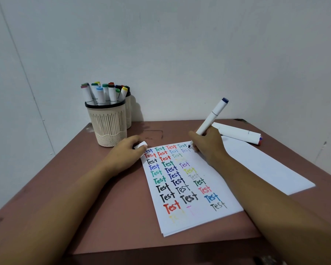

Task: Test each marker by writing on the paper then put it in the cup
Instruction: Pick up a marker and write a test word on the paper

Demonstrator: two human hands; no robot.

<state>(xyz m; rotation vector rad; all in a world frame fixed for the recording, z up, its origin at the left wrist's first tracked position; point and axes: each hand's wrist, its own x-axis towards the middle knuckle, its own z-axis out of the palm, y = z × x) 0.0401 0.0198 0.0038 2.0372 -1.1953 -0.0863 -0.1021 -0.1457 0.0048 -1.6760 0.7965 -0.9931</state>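
The right grip is curled round the lower barrel of the marker, whose tip meets the paper just in front of the fingers, beside the last word of the top row. The left grip pinches the white cap and rests at the sheet's far corner. Press the paper flat on the counter with the left grip, write with light, even strokes in the free space, then recap firmly before carrying the marker to the cup, which stands just beyond the left grip.
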